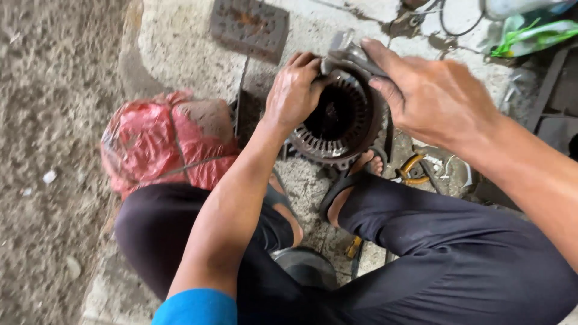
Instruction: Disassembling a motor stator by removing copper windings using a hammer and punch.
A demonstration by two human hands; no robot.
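Observation:
A round metal motor stator [337, 123] with a slotted inner ring stands tilted on the concrete floor between my feet. My left hand [293, 90] grips its upper left rim. My right hand [427, 96] comes in from the right and holds a dark grey rag or strip [352, 60] pressed against the stator's top edge. My knees in dark trousers frame the lower part of the view, and a sandal [343, 186] sits just below the stator.
A red plastic-wrapped bundle [162, 141] lies at the left. A rusty flat block [250, 27] rests at the top. Green plastic [530, 36] and cables lie top right. A yellow ring [412, 168] and a dark round lid [307, 268] lie near my legs.

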